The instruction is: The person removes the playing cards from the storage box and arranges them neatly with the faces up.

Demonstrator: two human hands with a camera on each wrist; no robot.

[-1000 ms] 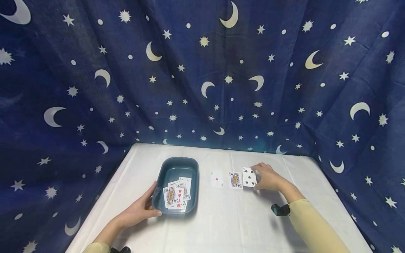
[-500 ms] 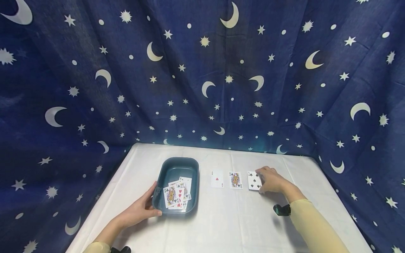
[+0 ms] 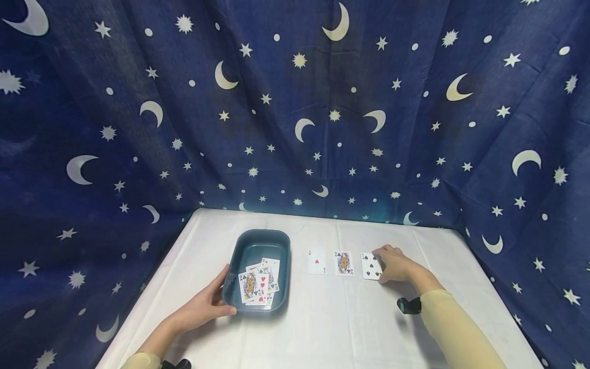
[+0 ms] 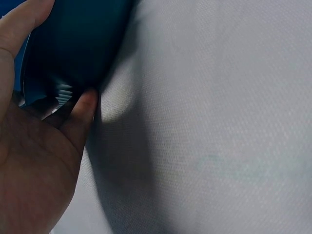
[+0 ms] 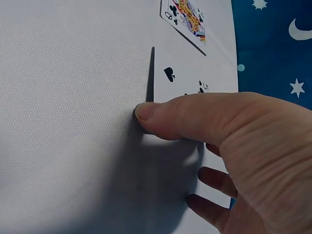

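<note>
In the head view my left hand (image 3: 203, 306) grips the near left corner of a dark teal plastic tub (image 3: 256, 235), thumb at its near side. The left wrist view has the tub (image 4: 73, 39) between thumb and fingers. Several playing cards (image 3: 251, 286) lie overlapping inside it, face up. My right hand (image 3: 397, 264) pinches the five of spades (image 3: 370, 266) by its near and far edges, low over or on the cloth; its right side is hidden under the fingers. To its left lie the queen of clubs (image 3: 343, 263) and the ace of hearts (image 3: 317, 262), face up.
A white cloth (image 3: 313, 328) covers the table. Dark blue curtains (image 3: 276, 128) with moons and stars hang behind it and along both sides. A black strap device (image 3: 408, 306) sits at the right wrist.
My right hand has carried the five of spades slightly right and nearer, away from the queen of clubs, leaving a gap between them. The left hand and tub stay put.
</note>
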